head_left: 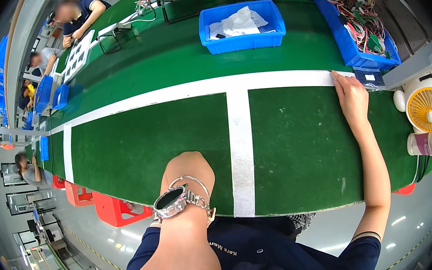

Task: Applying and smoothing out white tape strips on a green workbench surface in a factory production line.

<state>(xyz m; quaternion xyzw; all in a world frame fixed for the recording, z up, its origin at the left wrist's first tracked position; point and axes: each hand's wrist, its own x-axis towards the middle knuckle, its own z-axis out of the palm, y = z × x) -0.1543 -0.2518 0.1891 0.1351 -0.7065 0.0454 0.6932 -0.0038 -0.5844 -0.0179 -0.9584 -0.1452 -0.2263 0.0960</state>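
My right hand (353,98) reaches to the far right of the green bench (299,138). Its fingers stretch out and their tips rest on the white tape strip (283,80), with nothing visible held in them. Just beside it lies a small dark blue ribbed packet (369,78) with a white label. Close to my body, my left hand (190,170) is bent down over the bench, left of the short tape strip (241,148). Its fingers are hidden behind the back of the hand. A silver watch (170,202) and a bangle circle that wrist.
A blue bin (240,43) with crumpled white sheets stands ahead. Another blue bin (360,56), at the far right, holds wires and circuit boards. A yellow-and-white fan (429,109) and a jar (426,144) sit at the right edge. Co-workers and red stools (115,209) are at left.
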